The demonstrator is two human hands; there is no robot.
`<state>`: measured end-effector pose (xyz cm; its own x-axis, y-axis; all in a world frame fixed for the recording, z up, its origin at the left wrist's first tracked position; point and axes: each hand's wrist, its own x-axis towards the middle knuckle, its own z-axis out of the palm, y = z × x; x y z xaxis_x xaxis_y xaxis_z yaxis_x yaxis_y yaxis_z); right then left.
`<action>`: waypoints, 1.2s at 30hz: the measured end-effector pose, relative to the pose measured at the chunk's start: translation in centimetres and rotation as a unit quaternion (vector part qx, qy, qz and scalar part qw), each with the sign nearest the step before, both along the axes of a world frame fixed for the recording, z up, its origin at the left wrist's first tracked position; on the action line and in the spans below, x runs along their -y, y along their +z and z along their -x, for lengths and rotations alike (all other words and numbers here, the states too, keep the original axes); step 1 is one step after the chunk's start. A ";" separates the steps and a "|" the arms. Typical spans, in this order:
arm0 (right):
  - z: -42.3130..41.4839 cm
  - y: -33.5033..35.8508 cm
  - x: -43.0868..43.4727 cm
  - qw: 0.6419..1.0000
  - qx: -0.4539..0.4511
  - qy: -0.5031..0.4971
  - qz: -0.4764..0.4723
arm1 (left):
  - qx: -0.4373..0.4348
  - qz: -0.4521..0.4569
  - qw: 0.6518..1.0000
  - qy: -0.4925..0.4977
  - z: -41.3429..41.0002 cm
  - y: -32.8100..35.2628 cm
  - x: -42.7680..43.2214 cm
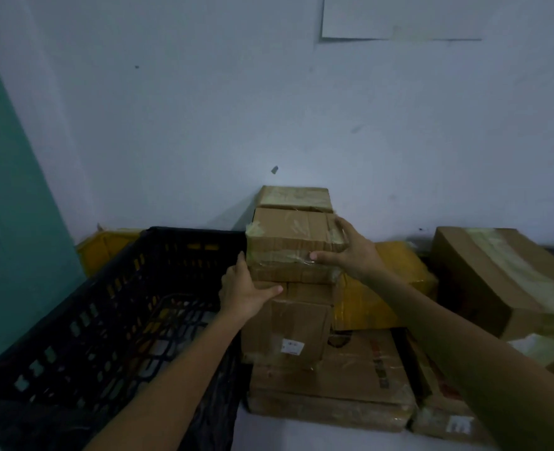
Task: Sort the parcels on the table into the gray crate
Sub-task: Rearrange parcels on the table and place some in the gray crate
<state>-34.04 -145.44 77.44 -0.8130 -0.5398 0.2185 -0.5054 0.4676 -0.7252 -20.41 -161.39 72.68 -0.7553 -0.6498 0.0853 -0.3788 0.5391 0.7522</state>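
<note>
A taped brown cardboard parcel (288, 242) sits on top of a stack of parcels in the middle. My left hand (243, 288) grips its lower left corner, thumb stretched under its front edge. My right hand (350, 252) holds its right side, fingers over the top corner and thumb on the front face. Under it stands another brown parcel with a white label (288, 330). A dark slatted crate (113, 307) stands just left of the stack, its inside open and dim.
A further brown parcel (297, 196) lies behind the held one against the wall. A yellow parcel (389, 281) and a long brown box (503, 281) lie at the right. A flat wide box (350, 385) lies underneath. A yellow package (103, 249) sits behind the crate.
</note>
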 end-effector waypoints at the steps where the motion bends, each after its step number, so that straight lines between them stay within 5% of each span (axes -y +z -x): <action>1: -0.4 0.0 0.1 0.999 -0.029 -0.018 -0.009 | 0.011 0.036 0.999 0.011 0.0 0.4 -0.4; 5: -1.8 -0.1 0.1 0.984 -0.123 -0.082 -0.095 | -0.001 0.115 0.992 0.045 -0.4 1.5 -2.1; 9: -2.8 1.4 -0.8 0.978 -0.125 -0.039 -0.160 | -0.044 0.124 0.990 0.046 -1.9 2.7 -2.9; 17: -2.9 4.5 -7.6 0.988 -0.127 -0.044 -0.081 | -0.092 0.205 0.971 0.082 -3.6 6.6 -6.9; 26: -2.7 6.7 -26.3 0.980 -0.128 -0.136 -0.061 | -0.119 0.149 0.975 -0.115 0.5 7.3 -24.0; 36: -3.9 5.7 -49.1 0.952 -0.084 -0.285 -0.068 | -0.115 0.093 0.937 -0.317 4.9 6.0 -44.9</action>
